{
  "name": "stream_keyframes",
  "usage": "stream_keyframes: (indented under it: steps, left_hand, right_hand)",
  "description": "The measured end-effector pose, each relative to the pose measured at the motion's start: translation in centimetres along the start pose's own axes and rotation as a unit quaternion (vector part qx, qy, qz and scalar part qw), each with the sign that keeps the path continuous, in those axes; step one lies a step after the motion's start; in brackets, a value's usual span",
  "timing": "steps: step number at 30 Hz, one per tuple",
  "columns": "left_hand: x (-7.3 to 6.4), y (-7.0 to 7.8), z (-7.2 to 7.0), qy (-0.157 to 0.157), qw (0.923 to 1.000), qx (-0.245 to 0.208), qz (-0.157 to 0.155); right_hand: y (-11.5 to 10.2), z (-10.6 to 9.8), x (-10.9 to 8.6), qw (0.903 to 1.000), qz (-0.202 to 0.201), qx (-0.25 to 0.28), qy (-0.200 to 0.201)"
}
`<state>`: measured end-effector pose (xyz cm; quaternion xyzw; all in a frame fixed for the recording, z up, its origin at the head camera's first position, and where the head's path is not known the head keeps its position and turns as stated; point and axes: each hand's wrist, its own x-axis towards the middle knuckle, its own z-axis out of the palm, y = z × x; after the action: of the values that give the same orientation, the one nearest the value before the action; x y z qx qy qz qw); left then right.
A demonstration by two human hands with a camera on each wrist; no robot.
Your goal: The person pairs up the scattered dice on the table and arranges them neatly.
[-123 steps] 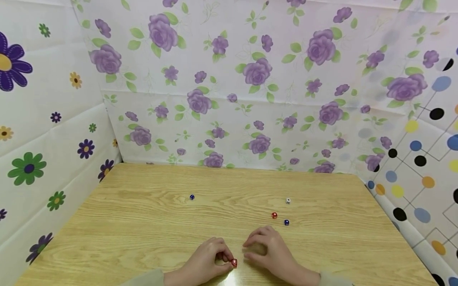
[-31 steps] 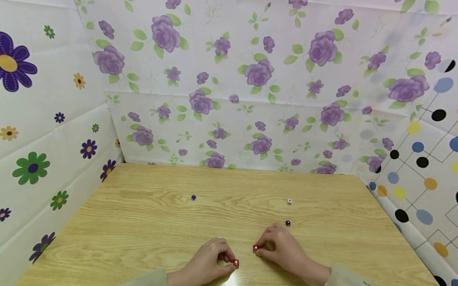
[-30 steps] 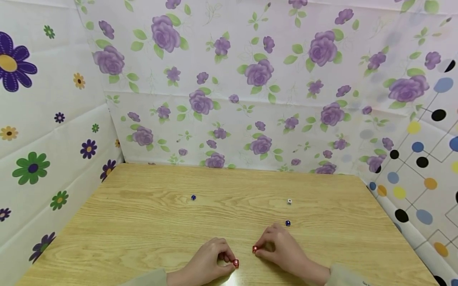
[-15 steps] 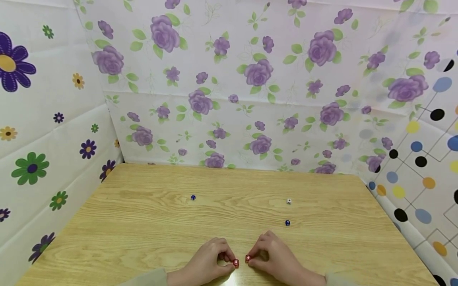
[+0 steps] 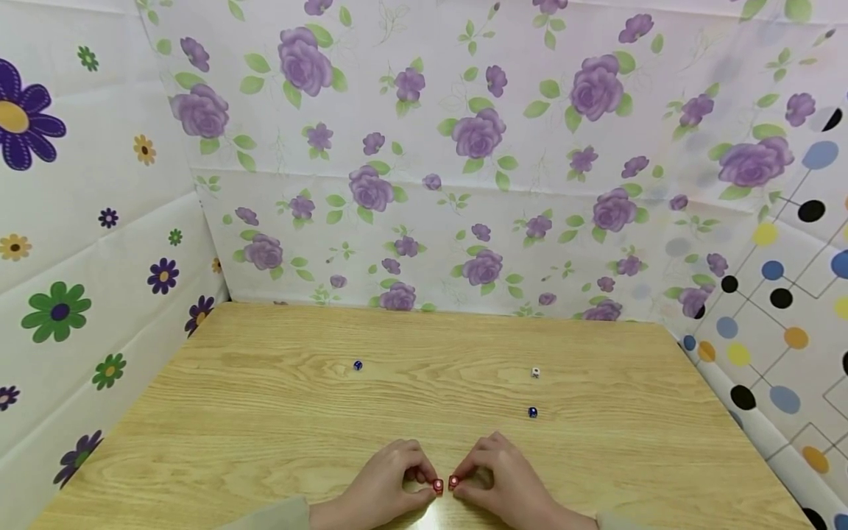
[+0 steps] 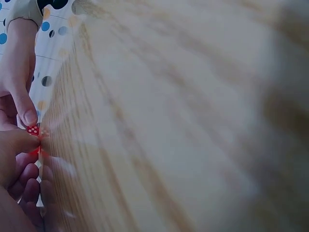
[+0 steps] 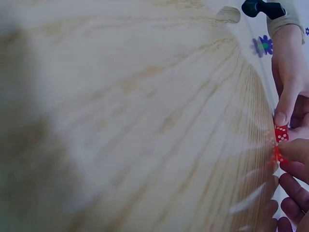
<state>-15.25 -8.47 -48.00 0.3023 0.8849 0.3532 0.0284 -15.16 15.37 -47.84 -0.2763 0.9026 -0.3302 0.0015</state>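
Note:
Near the front of the wooden table, my left hand pinches a red die between thumb and fingers. Facing it, my right hand pinches a second red die in the same way. A narrow gap separates the two dice in the head view. White pips show on the red die in the left wrist view, just beyond my left thumb. In the right wrist view a red die with white pips shows between the two thumbs, partly covered by my fingers.
A blue die lies beyond my right hand, with a white die behind it. Another blue die lies farther left. Floral cloth hangs along the table's back edge, and patterned cloths flank both sides.
My right hand has taken hold of the red die that lay by the blue one and brought it toward me and left, close to the other. My left hand has stayed nearly still.

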Motion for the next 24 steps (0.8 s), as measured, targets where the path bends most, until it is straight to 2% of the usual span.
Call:
stream_keyframes:
  steps: [24]
  left_hand:
    - [0.04,0.12,0.22,0.006,1.0,0.003,-0.004]
  right_hand:
    - [-0.17,0.46,0.06,1.0,-0.006,0.002,0.0]
